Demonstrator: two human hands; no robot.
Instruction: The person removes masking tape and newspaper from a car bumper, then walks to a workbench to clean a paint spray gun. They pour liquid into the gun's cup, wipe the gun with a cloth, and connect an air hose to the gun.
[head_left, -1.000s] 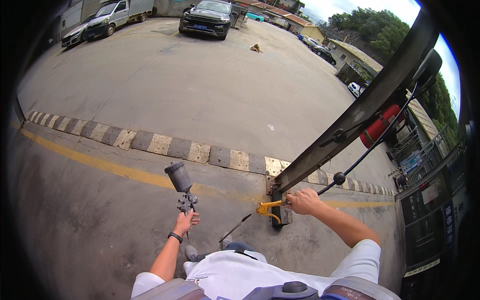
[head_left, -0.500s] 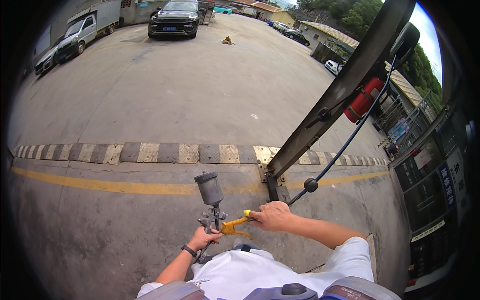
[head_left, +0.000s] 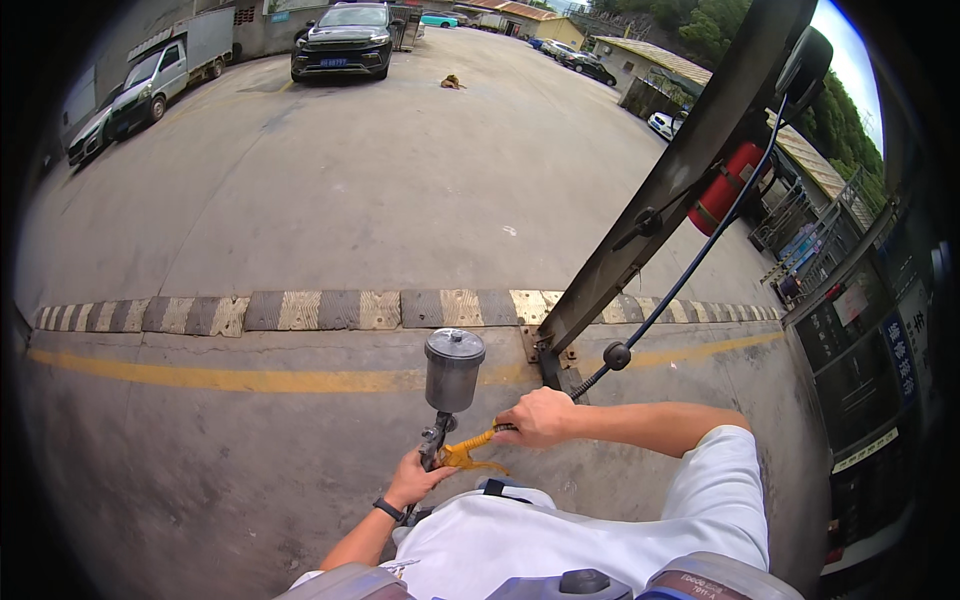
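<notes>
My left hand (head_left: 413, 480) grips a metal spray gun (head_left: 438, 440) that carries a grey cup (head_left: 453, 368) with a lid on top. My right hand (head_left: 538, 416) is closed on a yellow fitting (head_left: 470, 448) at the end of a dark air hose (head_left: 690, 270), pressed against the side of the gun. The hose runs up and to the right past a black ball-shaped part (head_left: 616, 355). Both hands meet just in front of my white shirt.
A slanted dark steel post (head_left: 680, 170) is bolted to the concrete at a base plate (head_left: 545, 350). A striped speed bump (head_left: 300, 310) and a yellow line (head_left: 220, 378) cross the ground. A red cylinder (head_left: 728, 190) hangs right; a black car (head_left: 345, 40) and a truck (head_left: 165, 70) are parked far off.
My right hand left the post's base and brought the yellow hose fitting leftward to the spray gun. The gun now sits closer to my body, and my view has shifted.
</notes>
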